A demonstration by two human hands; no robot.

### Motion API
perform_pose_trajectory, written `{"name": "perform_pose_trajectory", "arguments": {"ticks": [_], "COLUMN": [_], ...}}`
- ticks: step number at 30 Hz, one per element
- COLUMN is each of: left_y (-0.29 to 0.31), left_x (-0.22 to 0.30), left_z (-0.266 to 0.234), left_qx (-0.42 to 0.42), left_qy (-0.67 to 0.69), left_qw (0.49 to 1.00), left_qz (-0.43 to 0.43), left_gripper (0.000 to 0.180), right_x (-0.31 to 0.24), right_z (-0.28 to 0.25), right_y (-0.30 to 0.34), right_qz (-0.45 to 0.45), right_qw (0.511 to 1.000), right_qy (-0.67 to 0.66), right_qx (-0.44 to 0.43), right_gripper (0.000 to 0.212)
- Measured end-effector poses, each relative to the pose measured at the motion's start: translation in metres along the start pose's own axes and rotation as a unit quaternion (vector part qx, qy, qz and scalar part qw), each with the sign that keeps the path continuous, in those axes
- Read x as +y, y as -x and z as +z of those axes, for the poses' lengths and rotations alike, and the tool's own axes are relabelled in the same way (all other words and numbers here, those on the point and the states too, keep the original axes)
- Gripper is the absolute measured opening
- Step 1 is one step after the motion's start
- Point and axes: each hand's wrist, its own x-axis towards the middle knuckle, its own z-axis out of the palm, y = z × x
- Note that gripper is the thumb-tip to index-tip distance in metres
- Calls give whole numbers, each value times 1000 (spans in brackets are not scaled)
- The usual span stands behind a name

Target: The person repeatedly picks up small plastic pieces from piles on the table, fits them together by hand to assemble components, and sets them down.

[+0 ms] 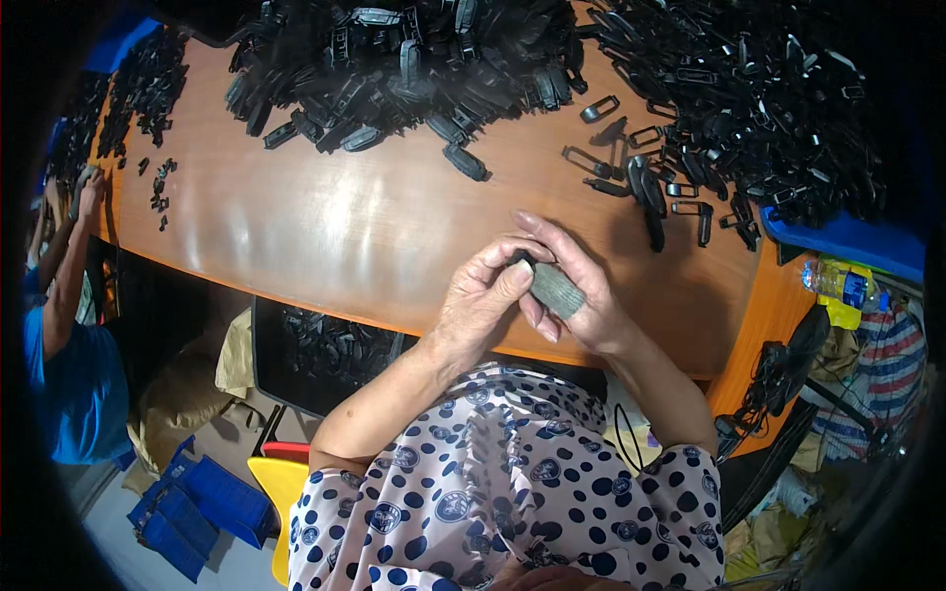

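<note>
My left hand [478,295] and my right hand [591,295] meet just above the table's near edge. Between them is a grey-green ribbed piece [558,292], lying against the right palm, with a small black part [522,258] at its upper left end. Whether these two are one object I cannot tell. The left thumb and fingers close on the black end. Curled around the other side, the right fingers cup the ribbed piece. Ahead on the wooden table [325,212] lies a big heap of black plastic parts [404,74], one loose part [465,162] nearest me.
Black frames and clips [729,108] pile up at the right, beside a blue tray [847,241]. A plastic bottle [847,284] stands near it. Below the table edge is a black bin [325,350] of parts. Another person [74,335] works at the far left.
</note>
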Motion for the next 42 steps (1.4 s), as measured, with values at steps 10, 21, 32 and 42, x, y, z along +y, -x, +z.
{"name": "perform_pose_trajectory", "arguments": {"ticks": [10,21,32,42], "left_y": [-39,-56,20,66], "left_x": [77,85,24,14], "left_z": [-33,-47,-14,26], "left_qx": [74,15,45,-28], "left_qy": [-740,-860,-201,-545], "left_qw": [632,465,976,787], "left_qz": [220,210,68,287], "left_gripper": [21,18,19,29], "right_x": [-9,5,-33,-50], "right_z": [-61,-90,-16,-13], "right_y": [-64,-79,15,72], "right_qz": [-142,-85,73,33], "right_qw": [832,927,982,957], "right_qy": [533,352,-174,-265], "right_qx": [48,94,12,-115], "right_gripper": [39,25,28,26]}}
